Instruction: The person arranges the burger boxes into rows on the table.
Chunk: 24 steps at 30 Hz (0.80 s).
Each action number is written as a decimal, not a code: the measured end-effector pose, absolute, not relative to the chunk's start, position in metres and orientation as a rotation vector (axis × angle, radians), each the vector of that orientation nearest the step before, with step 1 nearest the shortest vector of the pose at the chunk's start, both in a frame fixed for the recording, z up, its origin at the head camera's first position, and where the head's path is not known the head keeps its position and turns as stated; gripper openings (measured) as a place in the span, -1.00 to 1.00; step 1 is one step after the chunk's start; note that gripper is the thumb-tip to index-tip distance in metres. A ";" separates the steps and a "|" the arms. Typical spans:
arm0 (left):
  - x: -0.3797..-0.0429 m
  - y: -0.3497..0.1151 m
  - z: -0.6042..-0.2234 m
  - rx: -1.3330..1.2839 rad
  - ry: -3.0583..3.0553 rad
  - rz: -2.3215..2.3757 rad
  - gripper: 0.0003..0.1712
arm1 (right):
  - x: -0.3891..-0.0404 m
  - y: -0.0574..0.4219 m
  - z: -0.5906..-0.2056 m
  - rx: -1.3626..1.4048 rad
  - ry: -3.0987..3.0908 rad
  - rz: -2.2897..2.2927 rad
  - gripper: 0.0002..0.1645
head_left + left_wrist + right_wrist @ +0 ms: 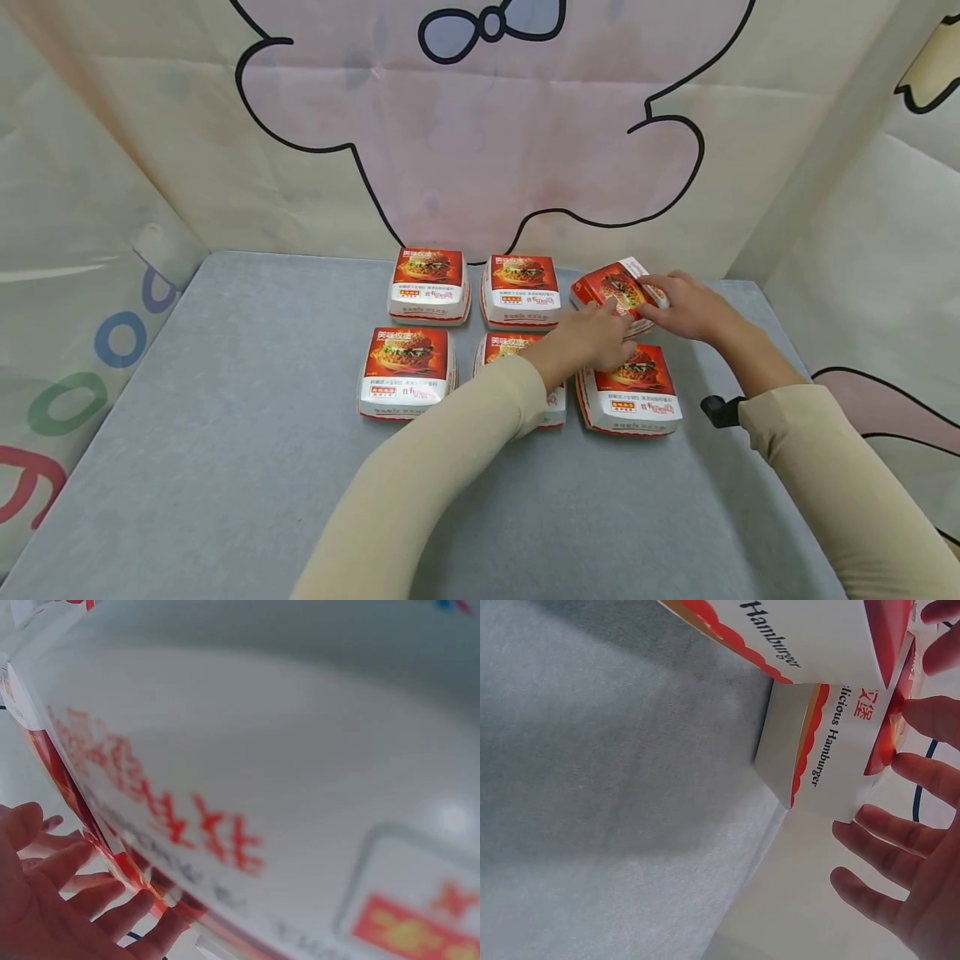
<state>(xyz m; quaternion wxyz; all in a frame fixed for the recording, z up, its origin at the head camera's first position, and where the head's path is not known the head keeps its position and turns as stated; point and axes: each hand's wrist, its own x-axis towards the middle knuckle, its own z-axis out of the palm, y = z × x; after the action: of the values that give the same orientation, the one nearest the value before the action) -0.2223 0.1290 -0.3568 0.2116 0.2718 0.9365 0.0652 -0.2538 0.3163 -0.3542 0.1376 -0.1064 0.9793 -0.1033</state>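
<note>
In the head view, the back right hamburger box (pixel 603 287), red and white with a burger picture, sits turned askew compared with its neighbours. My right hand (pixel 690 308) is at its right end, and the right wrist view has extended fingertips (pixel 919 769) touching the lid and far corner. From the front left, my left hand (pixel 592 337) reaches to the same box, over the gap between the rows. Its fingers (pixel 127 907) look extended in the left wrist view. Beneath it lie the front middle box (pixel 506 343), partly hidden by the forearm, and the front right box (pixel 633 400).
Matching boxes stand in two rows: back left (pixel 429 287), back middle (pixel 520 292) and front left (pixel 407 375). All rest on a grey table (pixel 225 450). A cartoon-printed backdrop (pixel 480 167) rises behind, and printed sheets hang on both sides.
</note>
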 end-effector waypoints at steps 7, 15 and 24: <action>-0.221 0.128 -0.357 0.768 2.601 0.157 -0.35 | -0.253 0.315 -0.355 -0.293 2.847 -0.268 -0.27; -0.221 0.123 -0.358 0.777 2.617 0.153 -0.33 | -0.256 0.314 -0.356 -0.332 2.872 -0.322 -0.31; -0.221 0.120 -0.356 0.775 2.610 0.170 -0.35 | -0.257 0.316 -0.360 -0.376 2.816 -0.378 -0.32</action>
<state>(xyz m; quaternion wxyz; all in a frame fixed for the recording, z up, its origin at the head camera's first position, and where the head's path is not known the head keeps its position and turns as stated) -0.2208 0.1200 -0.3556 0.2055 0.2781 0.9363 0.0610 -0.2574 0.3163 -0.3598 0.1374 -0.1299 0.9732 -0.1307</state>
